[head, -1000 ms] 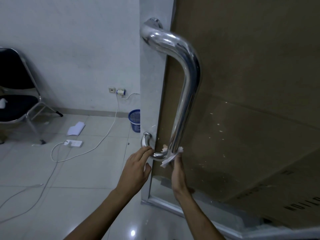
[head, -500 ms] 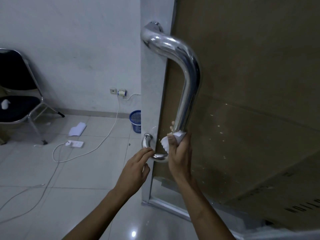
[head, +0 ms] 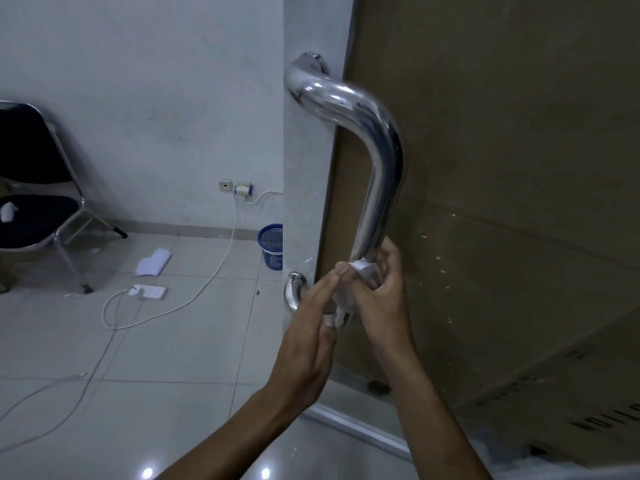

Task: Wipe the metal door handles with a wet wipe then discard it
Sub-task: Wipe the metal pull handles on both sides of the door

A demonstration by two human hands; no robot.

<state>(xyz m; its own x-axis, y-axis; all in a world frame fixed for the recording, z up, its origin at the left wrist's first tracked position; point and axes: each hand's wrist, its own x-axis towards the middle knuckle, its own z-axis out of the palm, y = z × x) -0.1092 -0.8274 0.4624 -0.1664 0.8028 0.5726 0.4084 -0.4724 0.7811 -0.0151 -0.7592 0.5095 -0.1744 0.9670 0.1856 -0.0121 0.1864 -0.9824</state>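
Note:
A curved polished metal door handle (head: pixel 375 168) stands out from the glass door's edge, its lower bend (head: pixel 293 292) running back to the door. My right hand (head: pixel 381 289) grips the white wet wipe (head: pixel 360 271), which is wrapped round the lower part of the handle's upright bar. My left hand (head: pixel 311 337) reaches up beside it with straight fingers, the fingertips touching the wipe at the lower bend.
The door pane is backed with brown cardboard (head: pixel 502 185). A blue mesh waste basket (head: pixel 272 245) stands on the tiled floor by the wall. A black folding chair (head: pixel 34 188), a white power strip (head: pixel 149 292) with cables and a paper (head: pixel 154 262) lie left.
My right hand slid with the wipe from the bottom bend up onto the upright bar. My left hand moved right from the lower bend, and its fingers now meet the wipe.

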